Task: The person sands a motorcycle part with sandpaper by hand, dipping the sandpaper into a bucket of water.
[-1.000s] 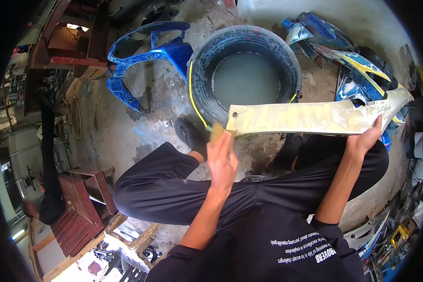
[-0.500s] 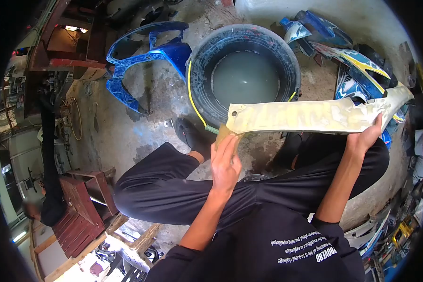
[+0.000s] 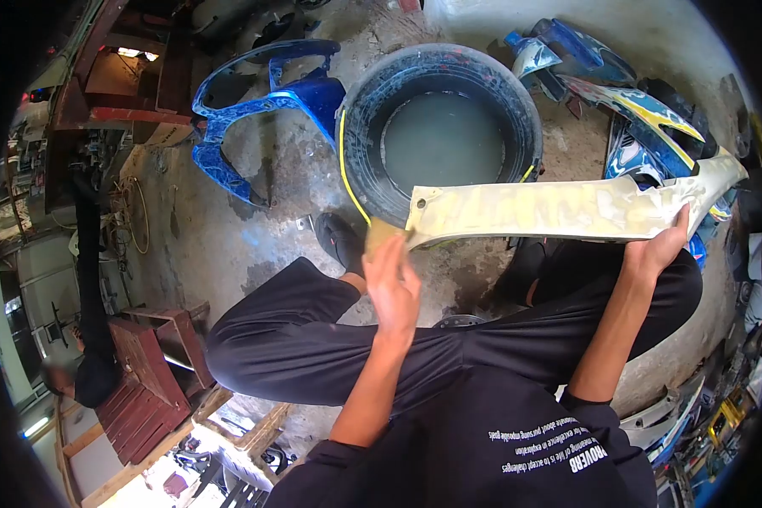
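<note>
A long cream-coloured motorcycle body panel (image 3: 516, 210) with patchy sanded-looking areas and a hole near its left end lies across the front of the black bucket. Wrapped around its lower right edge, my right hand (image 3: 656, 247) grips it, the fingers partly hidden underneath. At the panel's left end, my left hand (image 3: 392, 284) is closed on a tan piece of sandpaper (image 3: 384, 240), which is blurred by motion. Cloudy grey water (image 3: 440, 140) fills the lower part of the bucket (image 3: 523, 102), just beyond the panel.
A blue fairing frame (image 3: 305, 97) lies on the concrete floor left of the bucket. Several blue, white and yellow fairing pieces (image 3: 643, 114) are piled at the right. A person (image 3: 93, 372) is at the far left by a reddish wooden bench (image 3: 144, 389).
My left hand has slid leftward with the sandpaper, toward and partly past the panel's left end. My right hand and the panel stay in place.
</note>
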The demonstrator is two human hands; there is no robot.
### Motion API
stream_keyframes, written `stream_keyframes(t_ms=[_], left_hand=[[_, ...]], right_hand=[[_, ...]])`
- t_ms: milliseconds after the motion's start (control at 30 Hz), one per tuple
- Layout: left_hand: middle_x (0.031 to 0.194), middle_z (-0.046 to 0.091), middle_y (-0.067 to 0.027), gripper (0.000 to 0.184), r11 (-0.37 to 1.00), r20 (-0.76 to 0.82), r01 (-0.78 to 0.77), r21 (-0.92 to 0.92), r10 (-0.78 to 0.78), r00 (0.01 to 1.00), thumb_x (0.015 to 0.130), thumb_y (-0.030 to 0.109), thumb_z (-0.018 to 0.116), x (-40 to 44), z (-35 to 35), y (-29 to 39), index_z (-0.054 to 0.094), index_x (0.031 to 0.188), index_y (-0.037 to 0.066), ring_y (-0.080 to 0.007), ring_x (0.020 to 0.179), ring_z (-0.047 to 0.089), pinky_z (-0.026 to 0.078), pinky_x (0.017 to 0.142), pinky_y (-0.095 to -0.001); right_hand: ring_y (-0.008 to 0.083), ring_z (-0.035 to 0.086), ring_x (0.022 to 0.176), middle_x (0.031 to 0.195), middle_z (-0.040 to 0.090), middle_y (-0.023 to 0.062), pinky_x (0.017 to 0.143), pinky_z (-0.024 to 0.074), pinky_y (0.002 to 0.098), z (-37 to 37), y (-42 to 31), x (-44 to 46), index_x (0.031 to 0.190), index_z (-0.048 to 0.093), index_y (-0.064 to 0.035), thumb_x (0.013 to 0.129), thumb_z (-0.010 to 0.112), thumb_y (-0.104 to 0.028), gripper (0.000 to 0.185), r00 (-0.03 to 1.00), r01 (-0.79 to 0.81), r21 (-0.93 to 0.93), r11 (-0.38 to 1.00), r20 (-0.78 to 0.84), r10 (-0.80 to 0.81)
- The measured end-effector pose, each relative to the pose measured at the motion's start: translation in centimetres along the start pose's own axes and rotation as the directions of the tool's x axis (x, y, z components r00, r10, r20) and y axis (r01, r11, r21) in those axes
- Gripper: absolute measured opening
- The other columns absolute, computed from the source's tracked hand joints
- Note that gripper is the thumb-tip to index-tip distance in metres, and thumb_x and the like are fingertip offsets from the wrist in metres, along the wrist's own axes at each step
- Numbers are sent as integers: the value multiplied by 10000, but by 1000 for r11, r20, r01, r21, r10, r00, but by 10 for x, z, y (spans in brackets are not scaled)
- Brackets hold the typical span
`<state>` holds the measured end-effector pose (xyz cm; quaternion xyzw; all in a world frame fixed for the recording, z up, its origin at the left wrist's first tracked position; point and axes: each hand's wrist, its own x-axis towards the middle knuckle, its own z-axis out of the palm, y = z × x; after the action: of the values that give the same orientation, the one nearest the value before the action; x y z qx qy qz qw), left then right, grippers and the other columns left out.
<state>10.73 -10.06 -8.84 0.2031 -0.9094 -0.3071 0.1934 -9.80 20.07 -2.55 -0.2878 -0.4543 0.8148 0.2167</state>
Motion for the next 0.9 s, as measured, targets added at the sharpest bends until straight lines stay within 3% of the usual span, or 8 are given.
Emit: stream_keyframes(t_ms=[133, 167, 267, 400, 467, 500, 600, 900], left_hand=[[1077, 718, -192, 251, 994, 50, -91, -57, 94, 994, 856, -88, 651, -2, -5, 10, 700, 1100, -55, -367, 1002, 682, 485, 948, -428], [1126, 696, -174, 371, 992, 54, -90, -85, 95, 994, 783, -115, 641, -3, -3, 3, 688, 1142, -30, -371, 1049, 640, 464, 967, -438], [1133, 692, -176, 380, 999, 2, -36, -1, 36, 999, 767, -126, 639, -2, 1, -2, 690, 1131, -31, -371, 1055, 632, 464, 959, -437], [1132, 692, -191, 362, 993, 54, -95, -67, 99, 994, 775, -120, 638, -3, -4, 8, 689, 1126, -48, -377, 1052, 638, 464, 954, -442], [1128, 690, -200, 359, 999, 22, 27, -28, -26, 999, 778, -119, 636, -2, -1, -1, 685, 1129, -56, -383, 1054, 640, 465, 950, -448], [1125, 689, -199, 354, 998, 31, -65, 12, 64, 997, 781, -117, 636, -6, 1, -2, 684, 1126, -53, -381, 1052, 641, 465, 952, -451], [1124, 689, -194, 365, 994, 39, -82, -69, 85, 996, 773, -124, 634, -4, -3, 5, 685, 1127, -50, -382, 1049, 641, 468, 951, -453], [1139, 696, -186, 360, 1000, 4, -19, -18, 19, 1000, 773, -127, 643, -3, 2, -1, 686, 1124, -57, -387, 1055, 635, 473, 940, -450]], right_hand=[[282, 622, 1170, 1298, 629, 132, 1050, 481, 445, -5, 1, 5, 1364, 527, -18, 1074, 449, -321, 427, 1000, -5, 15, 1000, 13, 5], [281, 623, 1170, 1295, 631, 131, 1049, 482, 444, -2, 0, 2, 1363, 529, -18, 1074, 447, -322, 427, 1000, -14, 4, 1000, 4, 14], [281, 624, 1170, 1293, 634, 129, 1047, 483, 443, -1, 2, 2, 1360, 531, -17, 1074, 443, -323, 428, 1000, -26, 0, 1000, -2, 26], [284, 622, 1172, 1296, 632, 131, 1049, 481, 446, 2, 0, 0, 1359, 530, -15, 1074, 441, -323, 429, 1000, -15, 4, 1000, -1, 15], [287, 617, 1183, 1309, 625, 134, 1057, 477, 448, 1, 1, -1, 1367, 524, -14, 1074, 441, -323, 434, 1000, -19, 3, 1000, -3, 19], [290, 612, 1194, 1322, 618, 137, 1064, 473, 449, 1, 0, -1, 1375, 519, -13, 1074, 441, -323, 440, 1000, -19, -2, 1000, -3, 19], [294, 599, 1219, 1352, 601, 143, 1079, 462, 452, 1, 0, -1, 1394, 504, -9, 1074, 440, -324, 454, 1000, -15, -10, 1000, -8, 15], [300, 600, 1215, 1343, 605, 146, 1075, 464, 456, -1, 2, 2, 1387, 509, -5, 1074, 441, -326, 453, 1000, -28, 3, 1000, 8, 28]])
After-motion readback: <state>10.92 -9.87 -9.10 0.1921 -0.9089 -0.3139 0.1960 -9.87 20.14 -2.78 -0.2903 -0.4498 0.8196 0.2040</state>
